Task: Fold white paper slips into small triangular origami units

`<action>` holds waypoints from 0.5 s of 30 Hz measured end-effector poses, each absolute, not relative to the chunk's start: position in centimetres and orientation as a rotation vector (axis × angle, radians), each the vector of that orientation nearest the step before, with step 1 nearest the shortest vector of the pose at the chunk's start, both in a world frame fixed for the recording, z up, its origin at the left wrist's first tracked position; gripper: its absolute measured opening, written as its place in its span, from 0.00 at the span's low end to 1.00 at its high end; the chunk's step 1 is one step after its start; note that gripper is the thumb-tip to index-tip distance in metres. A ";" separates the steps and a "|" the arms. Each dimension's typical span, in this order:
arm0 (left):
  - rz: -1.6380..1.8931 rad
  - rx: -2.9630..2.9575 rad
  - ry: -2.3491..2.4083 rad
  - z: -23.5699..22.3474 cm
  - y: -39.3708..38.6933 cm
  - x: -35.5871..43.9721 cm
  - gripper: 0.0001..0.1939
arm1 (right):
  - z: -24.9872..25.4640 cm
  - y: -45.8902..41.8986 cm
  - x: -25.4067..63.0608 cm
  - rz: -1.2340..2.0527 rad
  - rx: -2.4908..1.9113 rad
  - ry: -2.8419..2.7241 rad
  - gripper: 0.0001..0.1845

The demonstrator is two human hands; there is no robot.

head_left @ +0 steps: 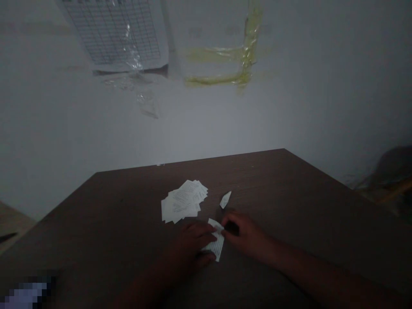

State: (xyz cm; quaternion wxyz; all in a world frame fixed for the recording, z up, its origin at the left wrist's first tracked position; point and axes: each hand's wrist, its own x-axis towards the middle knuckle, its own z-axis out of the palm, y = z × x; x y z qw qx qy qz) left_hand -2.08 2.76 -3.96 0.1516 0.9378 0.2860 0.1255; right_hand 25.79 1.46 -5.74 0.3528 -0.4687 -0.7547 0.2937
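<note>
A small printed sheet of paper (218, 247) lies on the brown table in front of me. My left hand (197, 242) rests over its left side, fingers stretched out flat and thumb apart near the lower edge. At the sheet's upper right edge, my right hand (238, 231) pinches the paper between thumb and fingertips. Just beyond the right hand is a small folded piece of paper (225, 199). A loose, fanned pile of printed paper sheets (183, 201) sits past the left hand. Part of the held sheet is hidden under the left fingers.
The dark brown table (128, 193) has its far edge near a pale wall (225, 124). A printed grid sheet (119, 34) and yellowed tape (246, 64) are stuck on the wall. A dark shape (394, 171) stands beyond the right edge. A blurred patch covers the lower left corner.
</note>
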 end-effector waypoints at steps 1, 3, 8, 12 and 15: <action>0.373 2.700 0.789 -4.1 2.9 -2.1 0.19 | -5.7 1.4 25.7 0.786 -1.175 -1.945 0.05; 0.393 2.723 0.741 -4.4 3.1 -2.2 0.16 | -5.5 1.2 25.6 0.805 -1.099 -1.945 0.04; 0.387 2.755 0.768 -4.5 3.5 -2.2 0.16 | -4.9 0.7 25.6 0.743 -0.895 -2.009 0.05; 0.356 2.711 0.712 -4.3 3.6 -2.5 0.23 | -4.2 0.5 25.9 0.683 -0.763 -2.114 0.05; 0.342 2.644 0.702 -3.8 3.5 -2.7 0.26 | -3.7 0.5 26.0 0.647 -0.702 -2.194 0.06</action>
